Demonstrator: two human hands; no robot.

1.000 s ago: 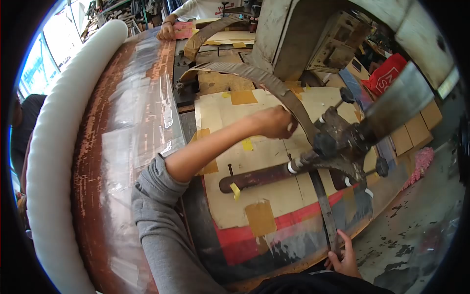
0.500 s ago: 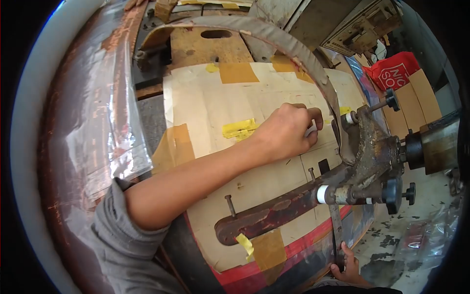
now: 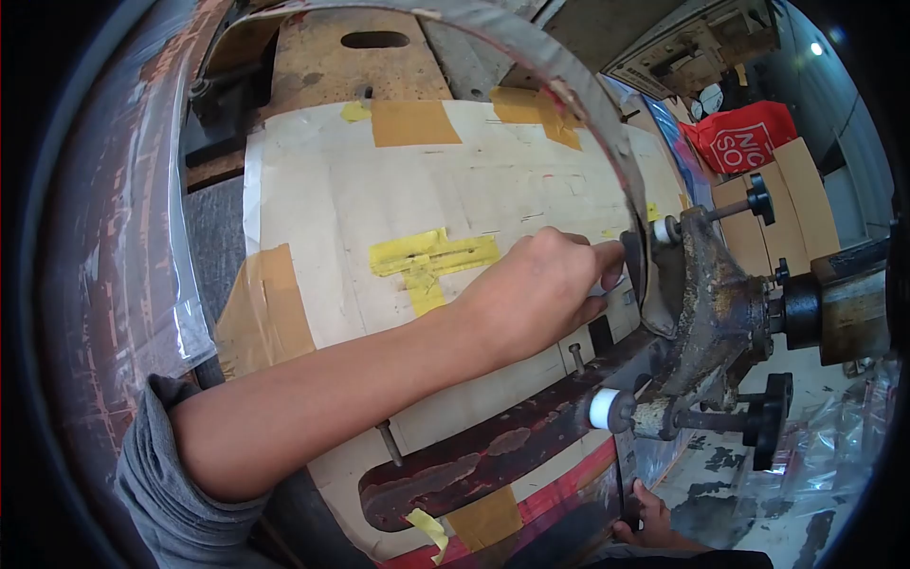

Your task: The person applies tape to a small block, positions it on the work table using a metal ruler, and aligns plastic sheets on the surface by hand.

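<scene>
My left hand (image 3: 545,289) reaches in from the left over a pale board (image 3: 379,180) patched with tape. Its fingers are curled beside the curved strip band (image 3: 621,161) and the metal fixture (image 3: 711,284); what lies between the fingertips, if anything, I cannot make out. At the lower right, my right hand (image 3: 652,520) pinches the near end of a narrow dark metal strip (image 3: 626,467), which runs up under the fixture's brown arm (image 3: 483,460). Yellow tape (image 3: 431,259) lies left of my left hand.
A bolt (image 3: 390,443) stands up beside the brown arm. Black knobs (image 3: 775,422) stick out on the right. Behind them are a red bag (image 3: 744,137) and cardboard (image 3: 806,194). Clear plastic sheeting (image 3: 142,237) hangs along the left.
The view has shifted closer, moving the board and fixture down and left. My left hand's fingers have come nearer the curved band's lower end. My right hand still pinches the metal strip.
</scene>
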